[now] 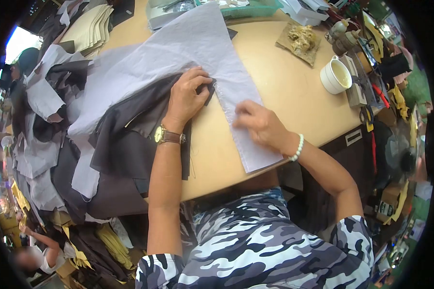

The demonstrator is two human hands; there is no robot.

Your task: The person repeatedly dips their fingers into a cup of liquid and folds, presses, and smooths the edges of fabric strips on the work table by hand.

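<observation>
The pale cloth's strip (pixel 256 156) slants across the counter (pixel 210 166), its long axis running nearward and right from the left hand (pixel 185 96), which pinches the dark cloth (pixel 118 144). The right hand (pixel 264 126) is nearer, over the strip, its grip too blurred to tell.

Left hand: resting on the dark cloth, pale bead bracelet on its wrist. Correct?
Not quite: the bracelet is on the other wrist. The head view shows a watch with a brown strap on the wrist of the left hand; the pale bead bracelet is at the right hand. The left hand does rest on the dark cloth.
</observation>
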